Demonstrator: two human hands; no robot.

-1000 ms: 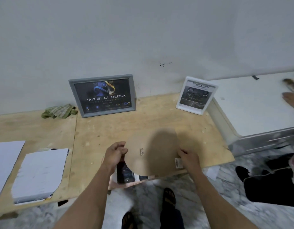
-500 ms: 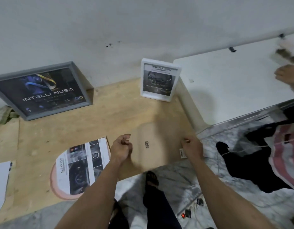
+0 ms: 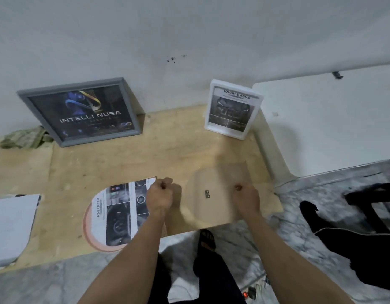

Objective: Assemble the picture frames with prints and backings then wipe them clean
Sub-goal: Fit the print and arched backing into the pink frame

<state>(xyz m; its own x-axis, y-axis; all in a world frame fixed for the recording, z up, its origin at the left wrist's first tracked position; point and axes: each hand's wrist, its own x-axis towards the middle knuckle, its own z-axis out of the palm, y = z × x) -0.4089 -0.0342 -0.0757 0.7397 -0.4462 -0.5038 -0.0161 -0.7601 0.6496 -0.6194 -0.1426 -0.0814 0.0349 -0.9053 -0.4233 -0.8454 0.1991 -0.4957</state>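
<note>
Backing board (image 3: 213, 194) — moved right, off the print (image 3: 121, 213).

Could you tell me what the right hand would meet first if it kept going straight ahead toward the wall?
Probably the white frame leaning by the wall. The right hand grips the brown backing board, and beyond it only bare plywood table shows, though depth is hard to judge.

Dim, flat indoor light; soft shadows, motion blur, wide-angle bending at edges, perhaps slightly defocused.
</note>
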